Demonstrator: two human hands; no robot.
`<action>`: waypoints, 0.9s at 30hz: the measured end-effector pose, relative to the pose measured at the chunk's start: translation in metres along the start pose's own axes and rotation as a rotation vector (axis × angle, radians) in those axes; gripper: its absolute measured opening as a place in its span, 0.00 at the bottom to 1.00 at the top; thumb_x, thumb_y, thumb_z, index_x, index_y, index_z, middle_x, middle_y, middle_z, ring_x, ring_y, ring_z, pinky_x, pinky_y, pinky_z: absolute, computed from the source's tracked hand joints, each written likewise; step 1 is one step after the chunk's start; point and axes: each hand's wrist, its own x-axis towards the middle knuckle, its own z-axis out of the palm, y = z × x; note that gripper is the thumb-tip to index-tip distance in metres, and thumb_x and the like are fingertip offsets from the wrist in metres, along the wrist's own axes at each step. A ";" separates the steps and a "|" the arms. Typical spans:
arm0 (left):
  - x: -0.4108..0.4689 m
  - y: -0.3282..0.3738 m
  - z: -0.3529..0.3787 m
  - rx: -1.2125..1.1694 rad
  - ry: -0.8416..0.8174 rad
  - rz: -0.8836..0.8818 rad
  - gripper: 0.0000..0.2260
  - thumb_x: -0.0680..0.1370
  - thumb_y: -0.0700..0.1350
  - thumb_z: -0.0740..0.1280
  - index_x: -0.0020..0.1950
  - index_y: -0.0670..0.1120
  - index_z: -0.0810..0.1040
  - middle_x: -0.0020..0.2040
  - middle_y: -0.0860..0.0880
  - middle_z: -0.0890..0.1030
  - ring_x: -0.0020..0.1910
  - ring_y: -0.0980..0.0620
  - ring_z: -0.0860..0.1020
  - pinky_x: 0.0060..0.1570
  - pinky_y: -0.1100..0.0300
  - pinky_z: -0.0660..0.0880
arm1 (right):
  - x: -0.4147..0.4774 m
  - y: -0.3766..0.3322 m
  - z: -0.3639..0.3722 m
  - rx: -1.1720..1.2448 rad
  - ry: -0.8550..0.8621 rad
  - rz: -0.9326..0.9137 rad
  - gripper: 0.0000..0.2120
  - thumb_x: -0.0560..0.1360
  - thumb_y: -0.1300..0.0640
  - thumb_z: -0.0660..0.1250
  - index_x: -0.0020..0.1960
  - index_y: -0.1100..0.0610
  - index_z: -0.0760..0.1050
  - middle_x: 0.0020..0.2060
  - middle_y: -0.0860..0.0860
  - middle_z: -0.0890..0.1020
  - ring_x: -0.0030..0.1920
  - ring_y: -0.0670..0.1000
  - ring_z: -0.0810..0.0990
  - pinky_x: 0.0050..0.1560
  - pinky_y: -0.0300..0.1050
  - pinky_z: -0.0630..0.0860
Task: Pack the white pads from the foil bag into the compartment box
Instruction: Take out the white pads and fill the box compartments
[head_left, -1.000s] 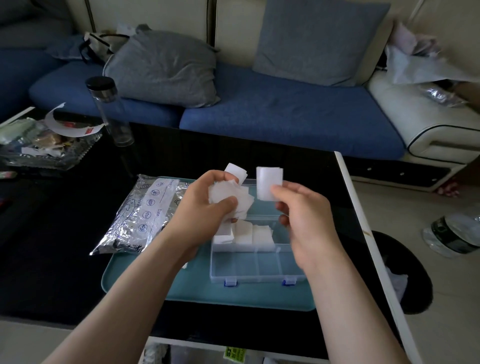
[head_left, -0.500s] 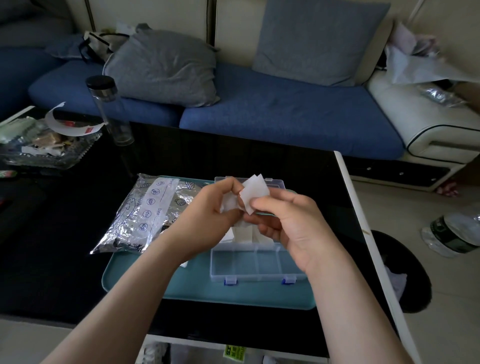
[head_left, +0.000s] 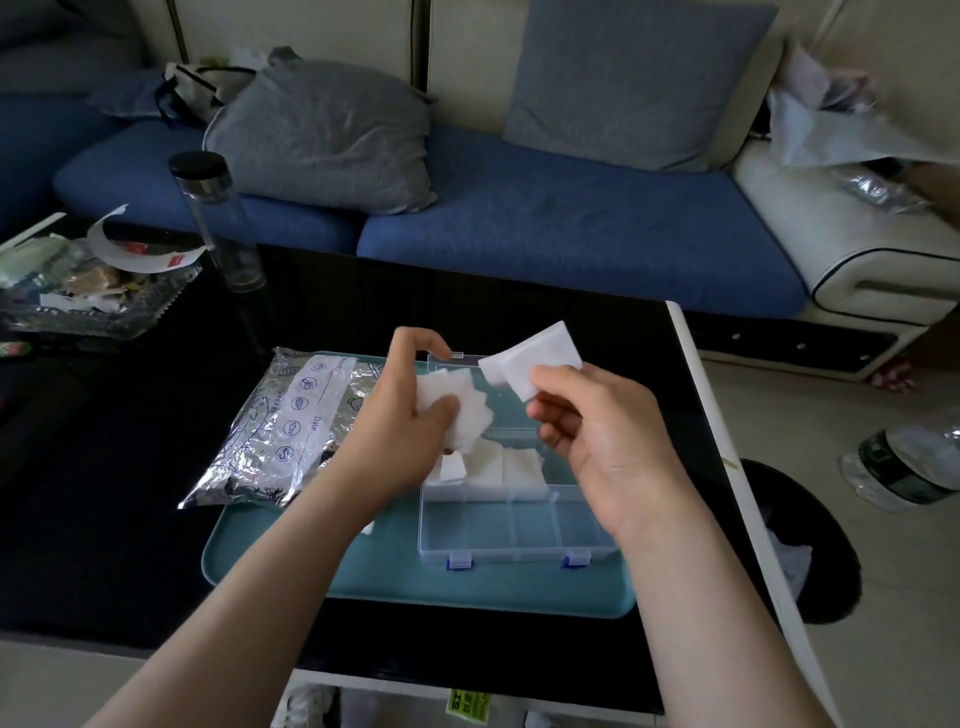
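The left hand curls around a loose bunch of white pads, thumb pressed on top, holding it above the clear compartment box. The right hand pinches a separate pad between thumb and fingertips, raised just right of the bunch and apart from it. Whether that is 1 pad or 2 overlapping, I cannot tell. More pads lie in the box's compartments under the hands. The box sits open on a teal tray. The foil bag lies at its left, partly on the black table.
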 end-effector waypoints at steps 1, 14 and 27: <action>0.001 -0.001 -0.001 0.005 0.009 -0.007 0.15 0.83 0.34 0.63 0.56 0.56 0.75 0.42 0.38 0.82 0.33 0.38 0.78 0.30 0.47 0.76 | 0.000 0.000 -0.001 -0.016 -0.017 0.008 0.04 0.75 0.62 0.75 0.41 0.57 0.86 0.36 0.55 0.84 0.38 0.49 0.81 0.38 0.42 0.74; -0.002 0.008 0.004 -0.105 -0.237 -0.158 0.16 0.83 0.46 0.67 0.39 0.39 0.81 0.35 0.46 0.78 0.34 0.50 0.73 0.39 0.55 0.67 | -0.007 0.008 0.004 -0.581 -0.066 -0.096 0.22 0.71 0.55 0.79 0.62 0.43 0.79 0.43 0.49 0.86 0.39 0.44 0.84 0.38 0.38 0.77; -0.003 0.010 0.003 -0.151 -0.231 -0.249 0.20 0.78 0.52 0.67 0.49 0.33 0.77 0.40 0.44 0.77 0.39 0.48 0.73 0.43 0.52 0.67 | -0.007 0.028 0.010 -0.983 -0.084 -0.561 0.35 0.64 0.44 0.82 0.68 0.44 0.76 0.56 0.39 0.77 0.51 0.45 0.79 0.51 0.48 0.81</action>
